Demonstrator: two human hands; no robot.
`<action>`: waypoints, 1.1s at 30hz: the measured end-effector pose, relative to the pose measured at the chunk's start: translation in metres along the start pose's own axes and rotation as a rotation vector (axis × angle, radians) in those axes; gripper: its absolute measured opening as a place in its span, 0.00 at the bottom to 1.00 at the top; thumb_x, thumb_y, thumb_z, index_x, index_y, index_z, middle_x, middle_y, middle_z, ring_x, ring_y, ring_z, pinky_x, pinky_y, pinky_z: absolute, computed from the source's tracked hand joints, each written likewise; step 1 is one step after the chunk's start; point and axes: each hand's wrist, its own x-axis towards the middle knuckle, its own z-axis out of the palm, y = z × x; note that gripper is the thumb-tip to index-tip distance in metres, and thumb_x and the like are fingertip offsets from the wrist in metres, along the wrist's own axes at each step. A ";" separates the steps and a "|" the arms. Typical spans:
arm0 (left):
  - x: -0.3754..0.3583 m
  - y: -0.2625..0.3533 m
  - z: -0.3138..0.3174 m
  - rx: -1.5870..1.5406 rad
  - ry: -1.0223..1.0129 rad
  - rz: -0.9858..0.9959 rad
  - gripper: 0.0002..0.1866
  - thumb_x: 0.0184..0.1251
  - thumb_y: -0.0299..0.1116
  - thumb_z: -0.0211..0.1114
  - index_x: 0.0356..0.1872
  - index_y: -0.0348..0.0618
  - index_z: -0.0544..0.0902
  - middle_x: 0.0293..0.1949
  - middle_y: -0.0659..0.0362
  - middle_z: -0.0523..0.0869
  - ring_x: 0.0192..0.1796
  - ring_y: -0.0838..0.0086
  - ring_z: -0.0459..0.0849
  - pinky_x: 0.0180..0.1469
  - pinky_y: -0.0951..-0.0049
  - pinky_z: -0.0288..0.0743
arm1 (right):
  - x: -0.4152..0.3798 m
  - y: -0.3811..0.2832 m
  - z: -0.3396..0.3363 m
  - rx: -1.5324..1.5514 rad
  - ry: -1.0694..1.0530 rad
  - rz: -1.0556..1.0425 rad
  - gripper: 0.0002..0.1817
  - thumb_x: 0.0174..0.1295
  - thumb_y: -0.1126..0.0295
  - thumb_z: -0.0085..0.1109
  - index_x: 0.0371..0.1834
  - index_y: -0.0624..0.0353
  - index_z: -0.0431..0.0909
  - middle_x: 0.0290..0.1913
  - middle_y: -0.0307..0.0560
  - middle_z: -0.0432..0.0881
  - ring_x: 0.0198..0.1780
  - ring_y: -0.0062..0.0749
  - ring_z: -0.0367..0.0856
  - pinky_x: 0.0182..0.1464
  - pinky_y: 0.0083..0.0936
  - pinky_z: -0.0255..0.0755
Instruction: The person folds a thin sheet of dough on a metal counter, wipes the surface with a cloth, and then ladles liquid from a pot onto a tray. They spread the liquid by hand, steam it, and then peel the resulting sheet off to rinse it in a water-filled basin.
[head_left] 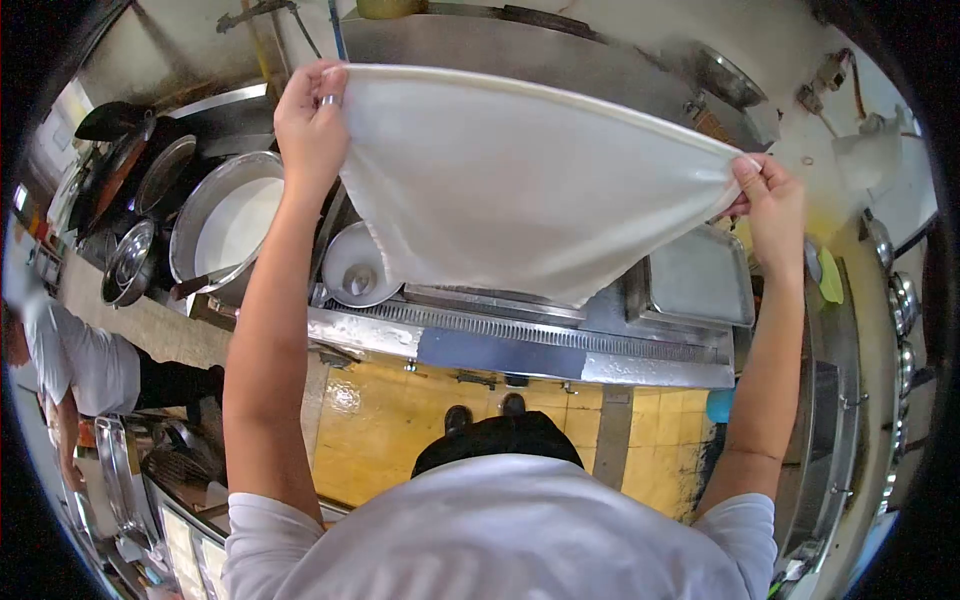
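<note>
A thin white cloth [520,180] hangs stretched between my two hands, its upper edge pulled taut and its lower part drooping over the steel counter. My left hand [312,125] pinches the upper left corner and wears a ring. At the opposite corner, my right hand [768,200] grips the edge between thumb and fingers. Under the cloth's lower edge, a flat metal tray [500,300] shows only in part. Beside it on the left stands a white bowl [360,262] with a small round dish or ladle head inside. A rectangular metal tray [698,275] lies below my right hand.
Left of my arm is a large pot [187,225] of white liquid, with a handle at its rim. Woks and pans [130,170] stand farther left. Another person in a white shirt [85,345] bends at lower left. A shelf rail [850,420] runs along the right.
</note>
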 end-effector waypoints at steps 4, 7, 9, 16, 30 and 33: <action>-0.037 -0.047 0.007 0.145 -0.076 -0.006 0.09 0.78 0.31 0.63 0.47 0.36 0.85 0.34 0.60 0.86 0.38 0.78 0.80 0.45 0.75 0.75 | -0.014 0.056 0.025 -0.015 -0.034 0.083 0.13 0.75 0.64 0.61 0.43 0.66 0.83 0.33 0.43 0.86 0.29 0.24 0.84 0.31 0.24 0.82; -0.087 -0.129 0.021 0.157 -0.236 -0.044 0.08 0.76 0.30 0.63 0.44 0.36 0.84 0.34 0.55 0.87 0.38 0.74 0.82 0.45 0.71 0.77 | -0.032 0.129 0.067 -0.011 -0.101 0.187 0.10 0.73 0.68 0.61 0.39 0.66 0.84 0.31 0.43 0.85 0.29 0.25 0.84 0.29 0.27 0.81; -0.135 -0.169 0.032 0.275 -0.339 -0.260 0.07 0.73 0.29 0.63 0.43 0.36 0.85 0.36 0.51 0.88 0.39 0.70 0.85 0.45 0.68 0.78 | -0.047 0.200 0.103 -0.016 -0.133 0.318 0.10 0.71 0.70 0.62 0.37 0.67 0.85 0.30 0.46 0.86 0.30 0.30 0.86 0.30 0.31 0.81; -0.233 -0.288 0.078 0.504 -0.379 -0.569 0.09 0.63 0.34 0.72 0.39 0.40 0.90 0.41 0.47 0.90 0.45 0.55 0.89 0.50 0.59 0.80 | -0.049 0.400 0.200 -0.147 0.033 0.439 0.08 0.58 0.69 0.70 0.36 0.62 0.91 0.29 0.51 0.89 0.32 0.34 0.87 0.38 0.31 0.79; -0.181 -0.357 0.190 0.904 -0.326 -0.397 0.07 0.57 0.43 0.73 0.33 0.57 0.93 0.52 0.64 0.87 0.58 0.63 0.81 0.63 0.51 0.67 | 0.071 0.446 0.245 -0.602 0.104 0.269 0.09 0.54 0.64 0.71 0.31 0.57 0.89 0.36 0.53 0.87 0.43 0.54 0.85 0.50 0.46 0.78; -0.163 -0.379 0.214 0.901 -0.311 -0.366 0.06 0.57 0.41 0.72 0.33 0.57 0.93 0.51 0.63 0.87 0.57 0.63 0.82 0.64 0.51 0.67 | 0.101 0.461 0.257 -0.681 0.105 0.362 0.10 0.57 0.60 0.67 0.33 0.53 0.89 0.39 0.51 0.88 0.46 0.55 0.85 0.50 0.50 0.78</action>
